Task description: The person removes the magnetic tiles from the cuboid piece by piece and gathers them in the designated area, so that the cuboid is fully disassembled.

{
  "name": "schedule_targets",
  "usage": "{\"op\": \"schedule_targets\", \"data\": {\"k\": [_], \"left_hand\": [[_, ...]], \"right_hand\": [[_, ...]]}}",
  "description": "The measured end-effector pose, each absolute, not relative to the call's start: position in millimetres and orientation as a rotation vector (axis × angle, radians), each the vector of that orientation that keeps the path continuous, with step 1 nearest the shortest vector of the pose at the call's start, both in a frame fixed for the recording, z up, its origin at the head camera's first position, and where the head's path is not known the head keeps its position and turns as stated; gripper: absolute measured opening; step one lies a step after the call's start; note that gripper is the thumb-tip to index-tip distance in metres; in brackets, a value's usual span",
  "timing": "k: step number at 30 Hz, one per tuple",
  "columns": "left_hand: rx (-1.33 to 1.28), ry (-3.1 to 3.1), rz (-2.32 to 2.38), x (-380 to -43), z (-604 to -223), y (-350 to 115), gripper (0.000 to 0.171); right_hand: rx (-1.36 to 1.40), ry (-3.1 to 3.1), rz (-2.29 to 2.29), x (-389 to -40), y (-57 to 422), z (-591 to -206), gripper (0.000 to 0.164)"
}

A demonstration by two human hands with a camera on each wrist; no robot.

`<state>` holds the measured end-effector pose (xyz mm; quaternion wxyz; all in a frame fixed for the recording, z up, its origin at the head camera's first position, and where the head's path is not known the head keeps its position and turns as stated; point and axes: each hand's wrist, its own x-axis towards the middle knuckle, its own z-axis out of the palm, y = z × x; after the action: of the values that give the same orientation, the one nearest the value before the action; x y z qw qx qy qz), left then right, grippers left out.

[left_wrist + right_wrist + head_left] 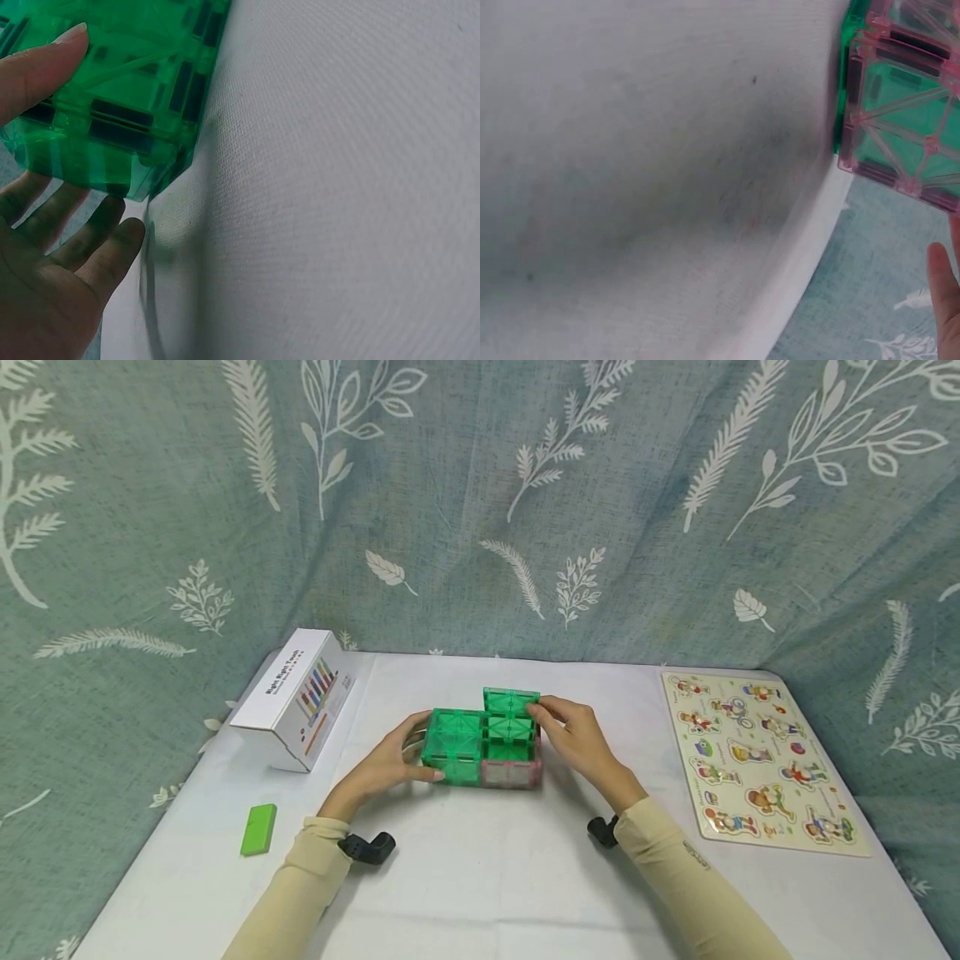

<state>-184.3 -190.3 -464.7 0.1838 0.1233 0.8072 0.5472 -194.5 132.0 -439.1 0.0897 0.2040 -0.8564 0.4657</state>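
Note:
Translucent magnetic tiles form a low two-part block on the table. Its left part is a closed green tile box (453, 745); the right part has an open top and a pink tile (510, 773) in front. My left hand (386, 768) holds the green box, thumb on the front and fingers along its left side. At the back of the open part, a green tile (512, 702) stands up above the block. My right hand (581, 739) pinches that tile by its right edge. In the right wrist view, pink tiles (907, 124) show, with only some fingertips below them.
A white box (292, 697) with coloured pictures stands at the back left. A bright green block (258, 829) lies near the left edge. On the right lies a wooden picture puzzle board (757, 760). A patterned cloth (465, 510) hangs behind the white table (480, 868).

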Motion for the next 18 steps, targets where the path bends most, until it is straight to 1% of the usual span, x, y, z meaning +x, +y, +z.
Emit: {"op": "schedule_targets", "data": {"k": [9, 18], "left_hand": [[0.354, 2.259, 1.562, -184.4, -464.2, -190.4, 0.108], [0.377, 2.265, 1.585, -185.4, -463.3, -188.3, 0.112]], "right_hand": [[0.614, -2.508, 1.416, -200.0, 129.4, -443.5, 0.018], [0.545, -2.516, 1.559, -202.4, 128.2, -440.9, 0.02]]}}
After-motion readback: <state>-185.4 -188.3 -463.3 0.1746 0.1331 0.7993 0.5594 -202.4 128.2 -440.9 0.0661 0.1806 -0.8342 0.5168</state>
